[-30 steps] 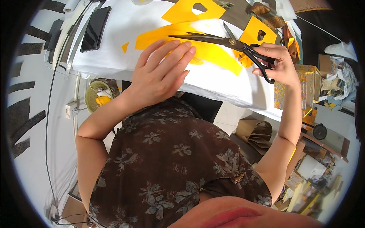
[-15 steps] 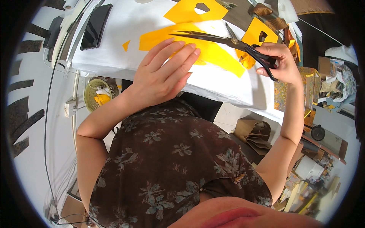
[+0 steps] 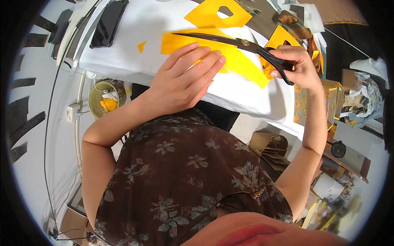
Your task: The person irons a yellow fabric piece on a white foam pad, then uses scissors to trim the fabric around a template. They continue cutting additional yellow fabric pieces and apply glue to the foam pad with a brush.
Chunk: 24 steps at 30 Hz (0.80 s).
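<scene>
My right hand [image 3: 297,67] grips black-handled scissors [image 3: 246,42] by the loops. Their long dark blades point left over a bright yellow strip of thin, cloth-like material [image 3: 246,65], which lies on the white-covered table [image 3: 143,65]. My left hand [image 3: 186,78] rests palm down on the strip's near edge, fingers stretched out, just below the blades. It covers part of the strip. Left of the strip lies a small yellow scrap [image 3: 141,46]. Beyond it is a yellow sheet [image 3: 205,16] with a cut-out hole, and another holed yellow piece [image 3: 281,37] sits behind the scissors.
A black phone [image 3: 108,24] lies at the table's far left. Below that side stands a green basket [image 3: 94,102] with yellow and white scraps. A gold patterned box [image 3: 316,102] is beside my right forearm, and a brown paper bag [image 3: 262,143] stands under the table.
The scissors have shifted left along the strip, and their blades look closer together. My left hand stays flat on the strip. The whole view has shifted slightly.
</scene>
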### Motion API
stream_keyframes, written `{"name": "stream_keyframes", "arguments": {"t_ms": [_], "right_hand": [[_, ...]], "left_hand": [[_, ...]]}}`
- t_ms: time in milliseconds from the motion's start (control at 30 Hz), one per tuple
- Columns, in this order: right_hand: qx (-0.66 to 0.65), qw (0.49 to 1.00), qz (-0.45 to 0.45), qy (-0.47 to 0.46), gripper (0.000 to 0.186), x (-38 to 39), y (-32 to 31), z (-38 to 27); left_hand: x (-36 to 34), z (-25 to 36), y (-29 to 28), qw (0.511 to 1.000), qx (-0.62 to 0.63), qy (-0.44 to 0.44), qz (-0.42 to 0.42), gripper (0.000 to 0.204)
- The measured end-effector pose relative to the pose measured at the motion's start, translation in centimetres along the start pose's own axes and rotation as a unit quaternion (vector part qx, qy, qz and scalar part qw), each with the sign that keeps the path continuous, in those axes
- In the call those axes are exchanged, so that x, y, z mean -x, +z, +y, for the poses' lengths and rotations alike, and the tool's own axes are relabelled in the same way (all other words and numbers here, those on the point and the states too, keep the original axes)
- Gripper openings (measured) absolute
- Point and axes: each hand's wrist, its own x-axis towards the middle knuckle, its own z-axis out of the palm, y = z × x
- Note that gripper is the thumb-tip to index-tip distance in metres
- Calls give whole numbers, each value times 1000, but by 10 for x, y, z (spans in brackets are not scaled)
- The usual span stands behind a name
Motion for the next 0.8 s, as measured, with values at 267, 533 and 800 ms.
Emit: {"name": "stream_keyframes", "arguments": {"t_ms": [267, 533, 800], "right_hand": [[-12, 999, -39, 8, 42, -22, 0, -16], [-33, 999, -11, 3, 45, -23, 6, -4], [-66, 993, 95, -29, 50, 4, -1, -8]], "left_hand": [[2, -1, 1, 1000, 16, -7, 0, 54], [1, 1, 2, 1000, 19, -3, 0, 53], [-5, -4, -21, 989, 70, -64, 110, 46]]}}
